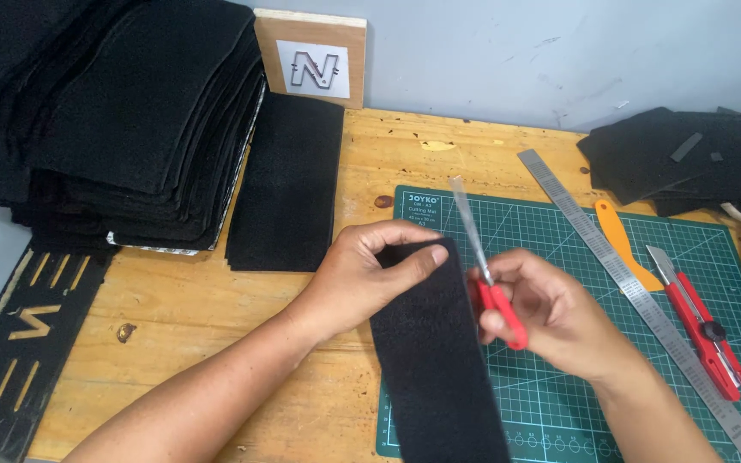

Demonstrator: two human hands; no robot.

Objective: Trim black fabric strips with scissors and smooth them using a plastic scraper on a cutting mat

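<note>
Left hand (370, 274) pinches felt strip (435, 360) top; right hand (542, 313) grips red scissors (486, 274), blades alongside strip's right edge; no cut visible yet, over mat's (559, 249) left edge.

Bright even light, soft shadows; scissor blades motion-blurred.

A tall stack of black fabric sheets (130, 111) sits at the far left of the wooden counter (216, 300), with a single flat black sheet (289, 184) lying just beside it. Behind them a small wooden board (310, 56) leans against the grey wall (516, 51). A green cutting mat (559, 257) covers the counter's right part. On it lie a long steel ruler (628, 283), an orange scraper (623, 244) and a red utility knife (701, 326). A smaller pile of black pieces (679, 159) rests at the far right. A black stencil strip (19, 343) lies along the left edge.
</note>
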